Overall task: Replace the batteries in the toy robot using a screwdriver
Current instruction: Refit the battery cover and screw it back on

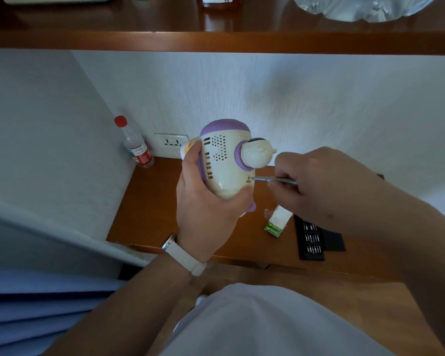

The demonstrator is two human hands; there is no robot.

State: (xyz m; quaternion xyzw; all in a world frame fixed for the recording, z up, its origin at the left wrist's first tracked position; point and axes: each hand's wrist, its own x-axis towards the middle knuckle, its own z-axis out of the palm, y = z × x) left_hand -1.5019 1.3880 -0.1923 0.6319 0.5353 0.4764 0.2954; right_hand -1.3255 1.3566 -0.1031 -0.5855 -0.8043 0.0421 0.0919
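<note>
Right hand (308,176) pinches the slim metal screwdriver (272,179), fingers curled round the shaft; the tip sits at a small hole low on the toy robot (224,163), on its cream back panel; the tool lies nearly level, pointing left. Left hand (206,209) grips the toy from below and the side, thumb across the lower edge, fingers wrapped round the far side; the toy is held up in the air above the wooden desk (152,206), vent slots facing the camera, purple cap on top, a rounded cream arm sticking out just above the screwdriver. A white watch strap (188,258) circles the left wrist. On the desk beneath the right hand lies a pack of green batteries (276,224); just beside it, to the right, an open black bit case (311,238). Back in the corner a red-capped water bottle (136,145) stands near a wall socket (171,142); a wooden shelf (216,42) runs overhead.
</note>
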